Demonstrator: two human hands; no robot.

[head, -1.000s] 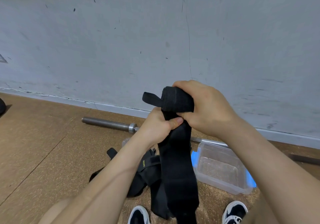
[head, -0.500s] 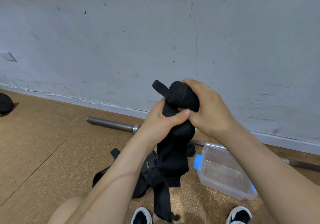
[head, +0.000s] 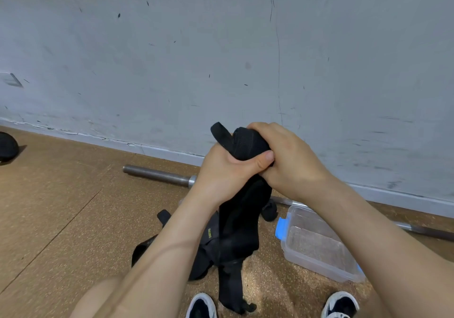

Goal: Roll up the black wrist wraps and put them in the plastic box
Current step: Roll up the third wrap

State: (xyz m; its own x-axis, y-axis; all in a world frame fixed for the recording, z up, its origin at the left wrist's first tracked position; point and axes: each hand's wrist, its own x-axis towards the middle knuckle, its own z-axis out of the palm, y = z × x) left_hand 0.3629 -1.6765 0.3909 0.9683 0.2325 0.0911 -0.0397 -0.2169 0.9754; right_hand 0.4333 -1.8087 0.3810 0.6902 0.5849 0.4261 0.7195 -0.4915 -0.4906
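Both hands hold one black wrist wrap [head: 248, 146] up in front of the wall. Its top is wound into a thick roll with a thumb loop sticking out at the upper left. My right hand [head: 292, 160] curls over the roll from the right. My left hand [head: 226, 170] grips it from below, thumb pressed across the front. The unrolled tail [head: 235, 234] hangs down to the floor. More black wraps [head: 204, 256] lie in a heap on the floor beneath my left forearm. The clear plastic box [head: 319, 266] with blue clips sits open on the floor at the right.
A steel barbell [head: 157, 175] lies along the base of the grey wall, running behind the box. A small black roll [head: 269, 211] lies beside the box's left end. A dark round object [head: 7, 147] sits at the far left. My two shoes [head: 201, 306] show at the bottom edge.
The roll has grown thicker and the hanging tail shorter as the hands wound the wrap. The view has shifted slightly, bringing a dark object into sight at the far left.
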